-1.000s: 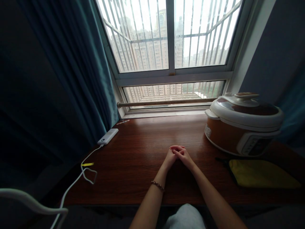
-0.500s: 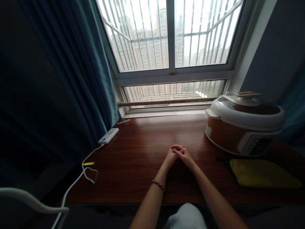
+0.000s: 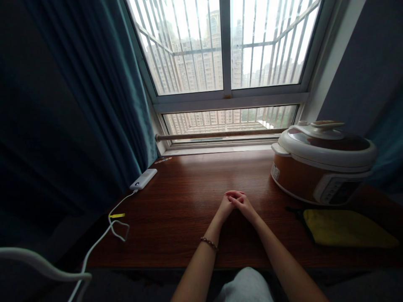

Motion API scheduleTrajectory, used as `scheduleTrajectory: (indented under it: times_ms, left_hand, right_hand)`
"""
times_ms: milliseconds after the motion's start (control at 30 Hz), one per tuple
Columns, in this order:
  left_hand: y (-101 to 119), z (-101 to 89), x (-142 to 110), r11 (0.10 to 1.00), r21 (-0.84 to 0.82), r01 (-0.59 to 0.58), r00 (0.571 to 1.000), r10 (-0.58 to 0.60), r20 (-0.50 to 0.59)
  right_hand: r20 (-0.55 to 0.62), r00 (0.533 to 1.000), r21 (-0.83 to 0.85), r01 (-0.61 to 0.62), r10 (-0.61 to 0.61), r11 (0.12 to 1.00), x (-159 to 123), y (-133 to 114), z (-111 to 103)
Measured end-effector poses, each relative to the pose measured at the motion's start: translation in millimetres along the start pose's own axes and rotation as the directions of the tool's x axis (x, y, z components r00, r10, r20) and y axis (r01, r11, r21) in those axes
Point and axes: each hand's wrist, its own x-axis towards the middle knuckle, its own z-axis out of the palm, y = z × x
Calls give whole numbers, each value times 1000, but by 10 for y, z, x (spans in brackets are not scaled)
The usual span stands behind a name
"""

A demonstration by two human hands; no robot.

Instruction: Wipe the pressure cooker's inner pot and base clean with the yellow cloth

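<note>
My left hand (image 3: 225,207) and my right hand (image 3: 244,206) rest clasped together on the dark wooden table (image 3: 189,218), fingers interlaced at the middle of it. Neither hand holds any object. A beaded bracelet (image 3: 209,243) circles my left wrist. An orange and white rice cooker (image 3: 321,165) with its lid shut stands to the right of my hands, apart from them.
A yellow cloth (image 3: 344,229) lies in front of the cooker at the table's right. A white power bank (image 3: 143,179) sits at the left edge, its white cable (image 3: 103,237) trailing off the table. Teal curtains (image 3: 78,105) hang left; a barred window (image 3: 223,63) is behind.
</note>
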Motion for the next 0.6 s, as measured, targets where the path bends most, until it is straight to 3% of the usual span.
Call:
scheduleTrajectory:
  times_ms: [600]
  left_hand:
    - [-30, -13, 12, 1000, -12, 17, 1000, -18, -13]
  right_hand:
    - [-5, 1000, -2, -7, 7, 1000, 6, -5, 5]
